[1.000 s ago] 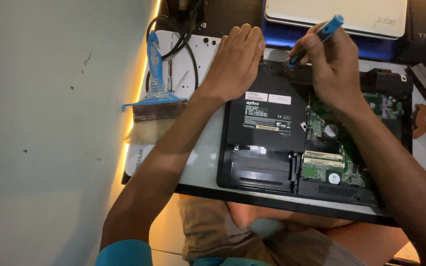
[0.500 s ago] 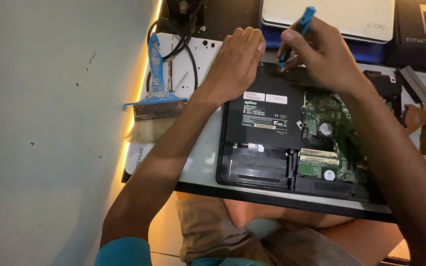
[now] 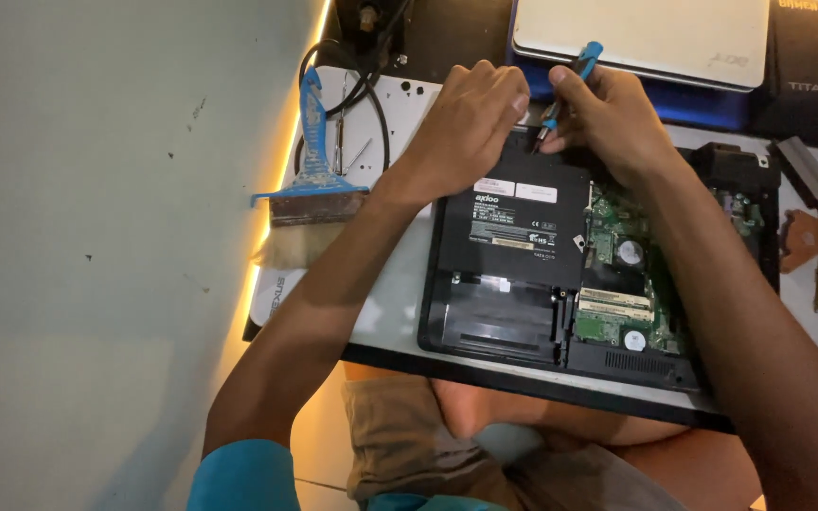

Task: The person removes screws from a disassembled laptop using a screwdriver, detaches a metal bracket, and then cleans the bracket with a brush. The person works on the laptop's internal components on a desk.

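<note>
Lying bottom-up on the bench, the laptop has part of its cover off, so the green board shows on its right side. Its far edge sits just below a stacked white laptop, and its near edge hangs toward the person's lap.

The left hand rests flat on the far left corner of the black case, fingers pressed together and curled over the edge; it steadies the case rather than pinching anything. The right hand pinches a thin screwdriver with a blue handle, fingers closed round the shaft.

The screwdriver looks light, stiff and narrow, likely to slip if held loosely; a hold low on the shaft, as here, seems the surer one. Its long axis runs steeply, blue cap up and away toward the white laptop, tip down and toward the person, meeting the black case near its far edge. Whether the tip sits in a screw cannot be told, as the fingers hide it.

The laptop would handle as a flat, rigid, fairly heavy slab, with the bare board fragile; the plastic edges are the safer places to take it.

A blue brush lies to the left, well apart from the hands.
</note>
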